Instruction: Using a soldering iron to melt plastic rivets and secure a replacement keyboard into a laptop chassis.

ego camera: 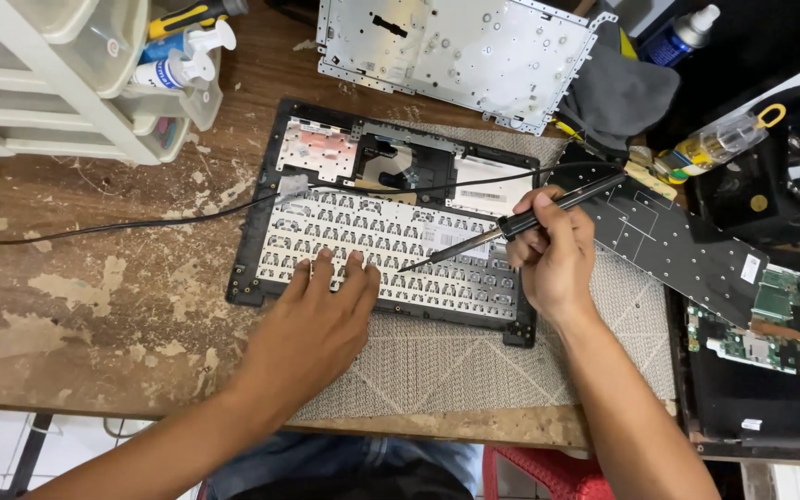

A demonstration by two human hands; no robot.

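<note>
A black laptop top case [254,231] lies face down on a grey mat, with the white back of its keyboard [391,236] exposed. My left hand [321,315] rests flat on the keyboard's lower left part, fingers spread. My right hand [553,255] grips a black soldering iron [548,211] like a pen. Its metal tip [418,265] points left and touches the keyboard back near the middle. The iron's black cord [141,220] runs left across the case and the table.
A silver metal backing plate [456,51] lies at the far edge. A black keyboard sheet [668,231], a green circuit board [761,324] and a small bottle [719,139] sit at right. White plastic drawers [57,83] with spray bottles stand at far left. The wooden table [94,306] is worn.
</note>
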